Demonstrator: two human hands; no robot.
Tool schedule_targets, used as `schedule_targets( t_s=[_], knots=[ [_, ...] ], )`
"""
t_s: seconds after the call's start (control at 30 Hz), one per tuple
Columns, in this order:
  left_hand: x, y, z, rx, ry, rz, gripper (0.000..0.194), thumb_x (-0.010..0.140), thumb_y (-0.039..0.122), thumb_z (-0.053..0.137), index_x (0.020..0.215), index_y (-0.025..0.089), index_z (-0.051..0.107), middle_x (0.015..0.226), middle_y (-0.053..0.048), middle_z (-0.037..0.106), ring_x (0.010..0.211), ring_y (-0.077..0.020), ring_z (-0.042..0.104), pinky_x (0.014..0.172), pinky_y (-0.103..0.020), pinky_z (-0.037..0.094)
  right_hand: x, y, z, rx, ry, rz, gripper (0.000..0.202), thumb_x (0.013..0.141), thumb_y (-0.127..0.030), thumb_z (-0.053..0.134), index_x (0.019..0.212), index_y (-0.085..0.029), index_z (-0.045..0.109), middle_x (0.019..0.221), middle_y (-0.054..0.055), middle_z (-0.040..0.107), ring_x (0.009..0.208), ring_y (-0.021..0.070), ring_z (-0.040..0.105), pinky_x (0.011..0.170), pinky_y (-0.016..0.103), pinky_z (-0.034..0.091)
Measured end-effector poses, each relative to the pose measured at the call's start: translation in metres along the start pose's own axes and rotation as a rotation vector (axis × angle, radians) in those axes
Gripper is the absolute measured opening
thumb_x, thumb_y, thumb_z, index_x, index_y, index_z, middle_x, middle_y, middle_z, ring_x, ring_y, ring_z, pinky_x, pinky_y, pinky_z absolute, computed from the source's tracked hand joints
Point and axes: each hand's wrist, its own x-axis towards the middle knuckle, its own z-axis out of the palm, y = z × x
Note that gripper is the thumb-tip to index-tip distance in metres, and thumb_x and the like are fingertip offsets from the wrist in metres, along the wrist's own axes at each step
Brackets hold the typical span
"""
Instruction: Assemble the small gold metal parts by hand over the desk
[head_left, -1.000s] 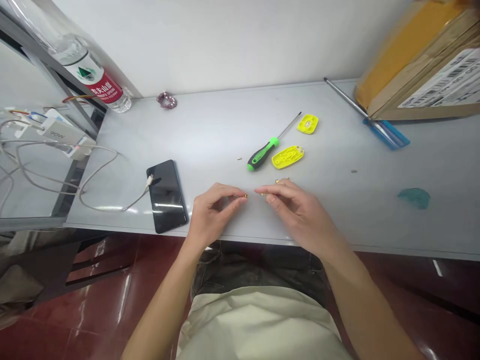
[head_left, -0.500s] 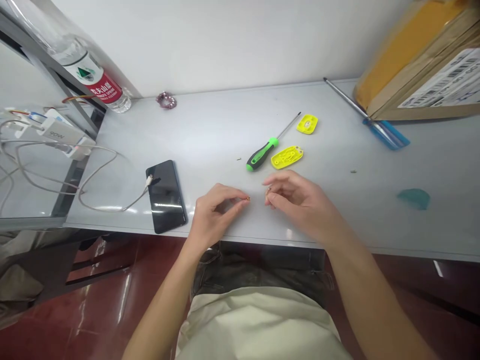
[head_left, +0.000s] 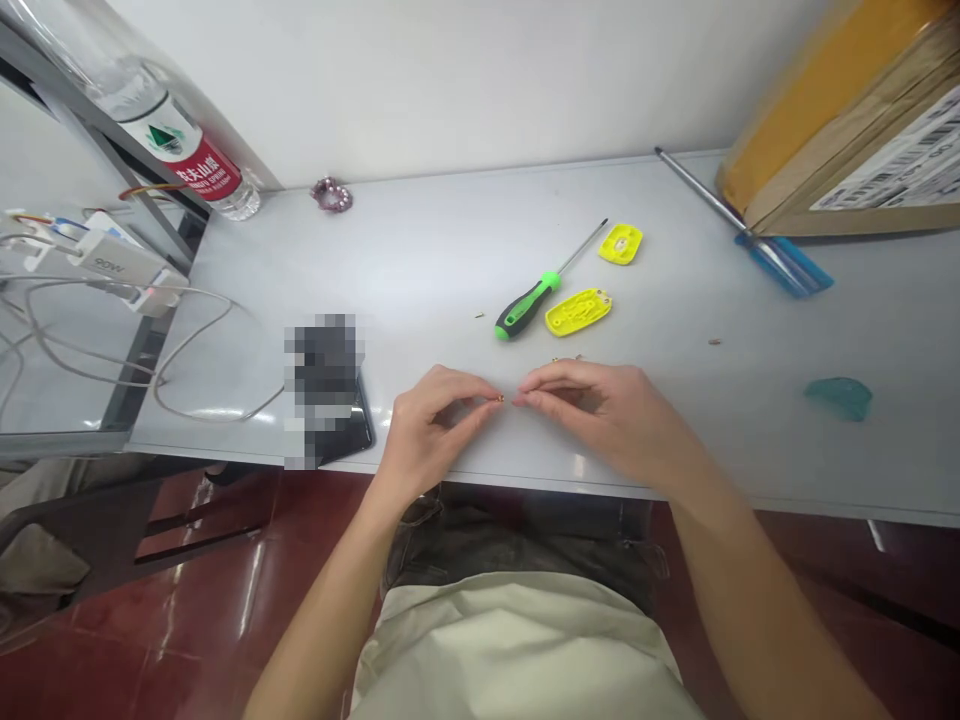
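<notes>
My left hand (head_left: 431, 430) pinches a tiny brass-coloured part (head_left: 499, 399) between thumb and forefinger, just above the grey table (head_left: 420, 270) near its front edge. My right hand (head_left: 607, 415) faces it, fingertips pinched on another tiny piece that almost touches the left one. Just behind my right hand lie a few small brass bits (head_left: 566, 358). Farther back rest a green-handled screwdriver (head_left: 525, 308) and two yellow plastic shell pieces (head_left: 576, 311) (head_left: 620, 243).
A phone (head_left: 330, 400) on a white cable lies left of my hands. A charger block (head_left: 112, 262), a water bottle (head_left: 172, 140) and a beaded ring (head_left: 332, 195) sit at the back left. A blue-handled tool (head_left: 780, 262), a cardboard box (head_left: 847, 120) and a teal scrap (head_left: 838, 395) are at right.
My right hand drew back toward the small bits, then came forward again so its fingertips meet the left hand's part. The left hand stayed nearly still.
</notes>
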Motion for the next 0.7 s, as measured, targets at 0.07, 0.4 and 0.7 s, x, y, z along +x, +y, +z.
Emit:
schedule_targets(
  t_s=[0.07, 0.4, 0.7],
  knots=[
    [0.000, 0.000, 0.000, -0.003, -0.001, 0.000, 0.005, 0.090, 0.022, 0.071, 0.094, 0.023, 0.074, 0.094, 0.000, 0.075, 0.086, -0.0139, 0.063, 0.069, -0.026, 0.048, 0.002, 0.000, 0.000, -0.022, -0.016, -0.048, 0.023, 0.094, -0.040, 0.058, 0.095, -0.025, 0.074, 0.103, 0.000, 0.073, 0.087, 0.0143, 0.065, 0.074, 0.027, 0.049],
    [0.000, 0.000, 0.001, 0.068, -0.026, 0.039, 0.007, 0.091, 0.022, 0.070, 0.097, 0.022, 0.073, 0.094, -0.002, 0.075, 0.087, -0.0151, 0.064, 0.075, -0.028, 0.051, 0.007, 0.003, -0.006, -0.027, -0.111, -0.083, 0.027, 0.095, -0.041, 0.054, 0.105, -0.026, 0.076, 0.109, 0.002, 0.071, 0.097, 0.0151, 0.064, 0.082, 0.026, 0.049],
    [0.001, -0.004, 0.006, 0.201, -0.057, 0.153, 0.008, 0.091, 0.023, 0.069, 0.098, 0.022, 0.074, 0.094, -0.005, 0.067, 0.091, -0.0177, 0.058, 0.081, -0.033, 0.049, 0.019, -0.005, -0.016, -0.186, -0.213, 0.009, 0.018, 0.089, -0.033, 0.058, 0.085, -0.025, 0.073, 0.088, -0.002, 0.072, 0.082, 0.0159, 0.063, 0.077, 0.030, 0.046]
  ],
)
